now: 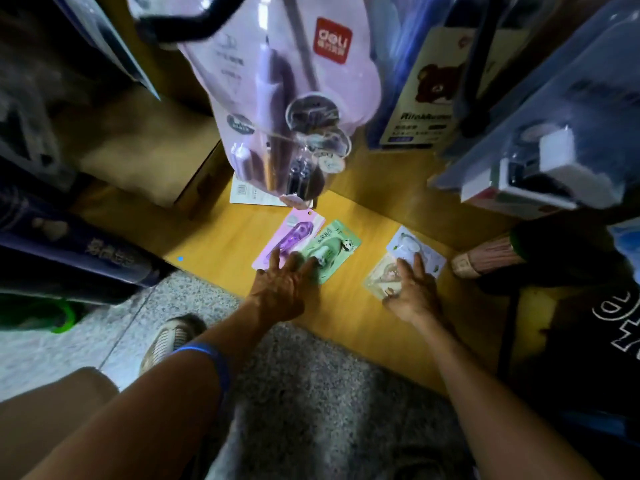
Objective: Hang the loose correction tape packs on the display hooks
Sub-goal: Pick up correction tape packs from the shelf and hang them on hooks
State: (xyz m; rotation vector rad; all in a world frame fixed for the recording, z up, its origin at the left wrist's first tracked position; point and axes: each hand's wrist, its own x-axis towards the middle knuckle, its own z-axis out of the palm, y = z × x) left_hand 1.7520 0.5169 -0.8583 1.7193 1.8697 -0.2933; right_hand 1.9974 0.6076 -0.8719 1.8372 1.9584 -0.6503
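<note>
Currently: four loose packs on yellow shelf base (346, 327). Left hand (280, 289) open, flat across pink pack (294, 233) and green pack (332, 249). Right hand (414, 292) open on white pack (410, 249) and beige pack (379, 280). Advice: lift by an edge, hang-holes upward.

four correction tape packs lie flat on a yellow wooden shelf base (221, 251) near its front edge. the left hand (282, 289) rests spread, fingertips on the pink pack (294, 233) and the green panda pack (334, 249), which overlap. the right hand (414, 292) presses on the cream pack (379, 278) and the pale blue pack (410, 249). a lilac pen set (277, 88) hangs above.
</note>
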